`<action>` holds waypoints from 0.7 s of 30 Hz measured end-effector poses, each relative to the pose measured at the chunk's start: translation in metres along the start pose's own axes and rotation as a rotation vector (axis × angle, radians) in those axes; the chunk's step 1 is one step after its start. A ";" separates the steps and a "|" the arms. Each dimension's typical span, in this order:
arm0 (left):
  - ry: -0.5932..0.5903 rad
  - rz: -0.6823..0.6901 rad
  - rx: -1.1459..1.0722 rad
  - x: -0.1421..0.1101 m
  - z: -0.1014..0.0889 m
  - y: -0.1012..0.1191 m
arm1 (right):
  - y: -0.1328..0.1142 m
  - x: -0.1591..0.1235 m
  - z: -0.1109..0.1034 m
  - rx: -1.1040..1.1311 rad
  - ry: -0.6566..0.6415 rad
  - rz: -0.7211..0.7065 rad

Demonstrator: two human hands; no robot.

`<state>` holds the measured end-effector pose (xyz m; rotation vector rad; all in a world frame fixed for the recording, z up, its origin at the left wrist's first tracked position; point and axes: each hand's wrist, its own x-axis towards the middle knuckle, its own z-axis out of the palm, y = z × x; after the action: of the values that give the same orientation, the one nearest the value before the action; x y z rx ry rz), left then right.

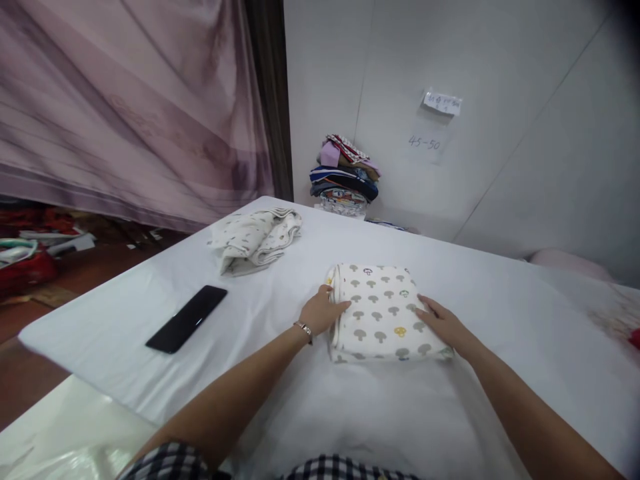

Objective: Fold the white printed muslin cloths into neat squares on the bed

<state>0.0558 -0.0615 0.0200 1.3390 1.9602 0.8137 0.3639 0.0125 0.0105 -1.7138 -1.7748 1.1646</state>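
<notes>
A folded white cloth printed with grey mushrooms, and a few coloured ones, lies flat on the white-covered table. My left hand grips its left edge, the thumb on top and the other fingers at the side. At the right edge, my right hand grips the cloth, its fingertips partly hidden by the fold. A loosely bunched white cloth with small dark prints rests farther back to the left, apart from both hands.
A black phone lies on the table at left. Behind the table's far edge, a stack of folded fabrics stands against the wall. A pink curtain hangs at back left. Paper notes are stuck to the wall.
</notes>
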 end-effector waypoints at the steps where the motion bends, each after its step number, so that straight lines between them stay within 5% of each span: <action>1: -0.005 -0.014 0.008 0.001 0.002 0.002 | 0.000 0.000 0.002 -0.029 0.016 -0.008; 7: 0.006 0.025 0.047 0.002 0.009 -0.002 | 0.006 -0.002 0.009 -0.031 0.056 -0.040; 13: 0.044 -0.070 0.016 -0.002 0.010 -0.017 | -0.001 -0.014 0.006 0.131 0.057 0.090; 21: 0.093 -0.077 0.089 -0.009 0.006 -0.010 | -0.008 -0.013 0.001 0.617 -0.241 0.233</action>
<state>0.0577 -0.0722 0.0099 1.2880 2.1294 0.7725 0.3602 0.0004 0.0194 -1.4623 -1.1562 1.8474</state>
